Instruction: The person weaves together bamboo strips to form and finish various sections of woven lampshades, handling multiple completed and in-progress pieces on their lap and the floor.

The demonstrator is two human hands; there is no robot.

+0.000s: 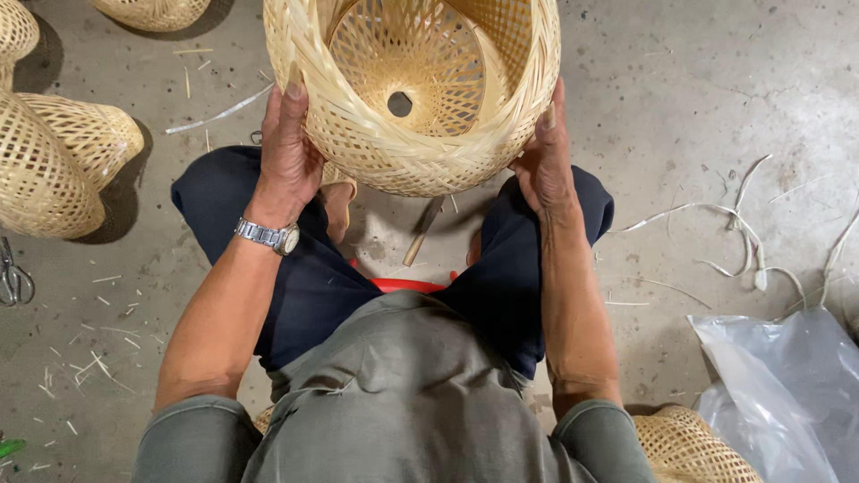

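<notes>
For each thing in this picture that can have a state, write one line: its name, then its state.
Woven basket: held up, open mouth towards the camera, hole in its base.
Left hand: gripping the basket's rim.
Right hand: gripping the opposite side.
Finished baskets: lying on the floor.
Scissors: lying on the floor.
Plastic bag: crumpled.

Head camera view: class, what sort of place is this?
Probably a basket-weaving workshop: both hands hold a woven bamboo basket, more woven pieces stand on the concrete floor, with loose bamboo strips scattered about.
</notes>
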